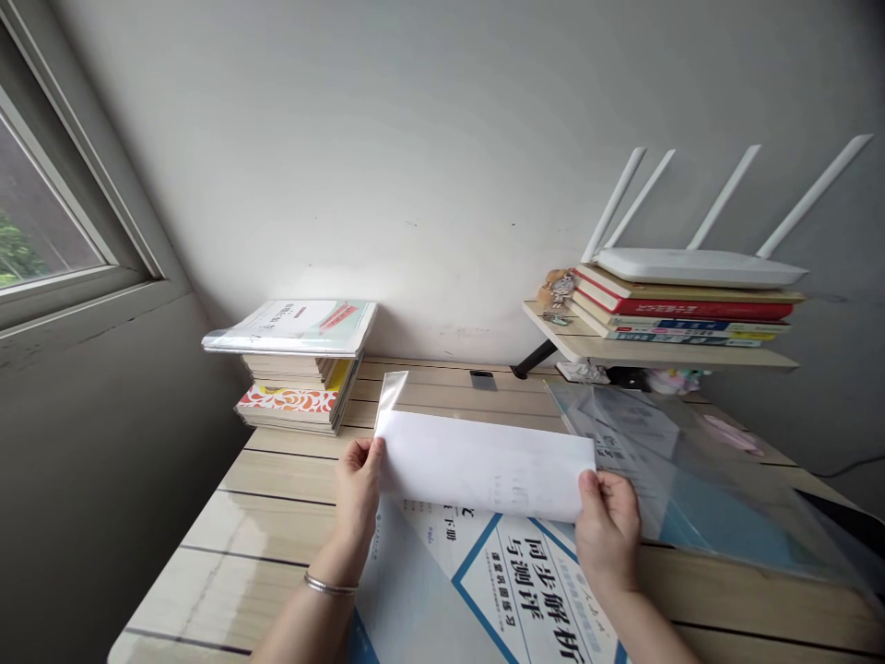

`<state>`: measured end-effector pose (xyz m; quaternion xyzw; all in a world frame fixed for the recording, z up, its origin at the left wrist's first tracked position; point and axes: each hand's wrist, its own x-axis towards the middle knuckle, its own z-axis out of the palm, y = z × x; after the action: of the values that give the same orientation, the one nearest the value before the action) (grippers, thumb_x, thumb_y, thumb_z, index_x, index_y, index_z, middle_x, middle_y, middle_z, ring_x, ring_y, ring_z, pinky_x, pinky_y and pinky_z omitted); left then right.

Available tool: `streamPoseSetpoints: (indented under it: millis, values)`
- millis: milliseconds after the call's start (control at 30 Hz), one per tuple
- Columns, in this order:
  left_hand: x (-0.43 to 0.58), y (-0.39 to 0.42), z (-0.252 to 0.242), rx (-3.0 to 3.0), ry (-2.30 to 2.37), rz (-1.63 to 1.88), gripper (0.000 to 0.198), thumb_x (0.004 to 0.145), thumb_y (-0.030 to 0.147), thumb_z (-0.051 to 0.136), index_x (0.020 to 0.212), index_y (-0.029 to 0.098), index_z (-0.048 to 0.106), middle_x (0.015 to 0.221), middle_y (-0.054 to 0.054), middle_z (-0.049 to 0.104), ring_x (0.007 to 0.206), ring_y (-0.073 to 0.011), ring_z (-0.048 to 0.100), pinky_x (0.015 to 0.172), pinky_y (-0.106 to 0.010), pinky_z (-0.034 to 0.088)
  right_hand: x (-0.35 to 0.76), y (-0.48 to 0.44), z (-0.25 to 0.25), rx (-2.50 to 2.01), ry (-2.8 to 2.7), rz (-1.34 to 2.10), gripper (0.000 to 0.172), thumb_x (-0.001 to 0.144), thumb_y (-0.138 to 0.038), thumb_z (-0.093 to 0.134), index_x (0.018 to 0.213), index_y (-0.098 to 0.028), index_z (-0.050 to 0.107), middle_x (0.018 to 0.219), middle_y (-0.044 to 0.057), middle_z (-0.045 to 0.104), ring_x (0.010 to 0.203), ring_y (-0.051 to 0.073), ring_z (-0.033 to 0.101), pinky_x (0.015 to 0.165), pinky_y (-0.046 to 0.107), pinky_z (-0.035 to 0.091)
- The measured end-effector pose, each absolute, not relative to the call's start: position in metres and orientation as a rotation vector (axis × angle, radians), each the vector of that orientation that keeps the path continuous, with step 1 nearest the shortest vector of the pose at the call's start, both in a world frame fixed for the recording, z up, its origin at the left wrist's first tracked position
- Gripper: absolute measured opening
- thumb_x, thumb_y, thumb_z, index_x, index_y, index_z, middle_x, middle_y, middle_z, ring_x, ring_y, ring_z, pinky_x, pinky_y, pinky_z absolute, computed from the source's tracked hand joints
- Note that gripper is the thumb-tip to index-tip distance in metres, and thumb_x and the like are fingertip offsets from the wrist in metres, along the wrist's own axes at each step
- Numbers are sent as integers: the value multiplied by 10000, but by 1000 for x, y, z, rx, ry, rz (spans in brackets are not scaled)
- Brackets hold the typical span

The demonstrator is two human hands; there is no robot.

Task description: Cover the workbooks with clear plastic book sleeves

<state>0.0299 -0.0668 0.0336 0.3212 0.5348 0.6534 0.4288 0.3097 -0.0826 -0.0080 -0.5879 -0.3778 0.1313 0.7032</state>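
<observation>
My left hand [359,484] pinches the left edge of a white sheet [484,464], thumb on top. At its right end, my right hand [608,530] grips the same sheet between thumb and fingers. Clear plastic film [395,389] shows behind the sheet, with a bent corner standing up at the upper left. Below lies a blue-and-white workbook [484,590] with large black Chinese characters; the sheet hides its upper part. Faint print shows through the sheet's lower right. Whether the sheet and film are joined, I cannot tell.
A book stack [290,397] stands at the left back. More clear plastic [691,480] covers a blue-and-white book on the right, beside a pink object [731,433]. A raised shelf [664,349] holds books [698,309] and a white router [702,267]. The table [228,544] has dark plank lines.
</observation>
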Motion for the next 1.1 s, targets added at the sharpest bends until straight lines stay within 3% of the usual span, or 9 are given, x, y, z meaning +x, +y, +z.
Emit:
streamPoseSetpoints:
  millis: [133, 367, 667, 1100]
  values:
    - [30, -69, 39, 763, 1301, 1636, 481, 560, 583, 715, 609, 159, 491, 556, 55, 429, 506, -65, 320, 474, -192, 245, 309, -83, -2, -1323, -824, 340, 404, 706, -577, 598, 739, -184, 510, 673, -9, 518, 647, 143, 455, 594, 269, 370]
    - [32, -68, 36, 837, 1336, 1706, 463, 608, 595, 680, 671, 166, 518, 581, 48, 449, 532, -81, 342, 483, -200, 266, 315, -82, -2, -1260, -783, 487, 383, 686, -540, 656, 752, -176, 556, 705, 10, 573, 682, 163, 509, 620, 280, 405]
    - [33, -63, 27, 914, 1486, 1698, 450, 680, 611, 601, 691, 168, 522, 618, 34, 474, 582, -106, 386, 536, -227, 309, 311, -73, -2, -1302, -817, 395, 405, 697, -576, 627, 709, -192, 499, 619, -29, 507, 595, 130, 445, 552, 249, 362]
    - [33, -65, 25, 905, 1455, 1714, 460, 645, 618, 644, 678, 183, 500, 605, 41, 468, 564, -104, 392, 530, -224, 306, 315, -79, -4, -1258, -734, 502, 396, 672, -552, 665, 726, -188, 517, 672, -19, 553, 625, 135, 486, 574, 257, 398]
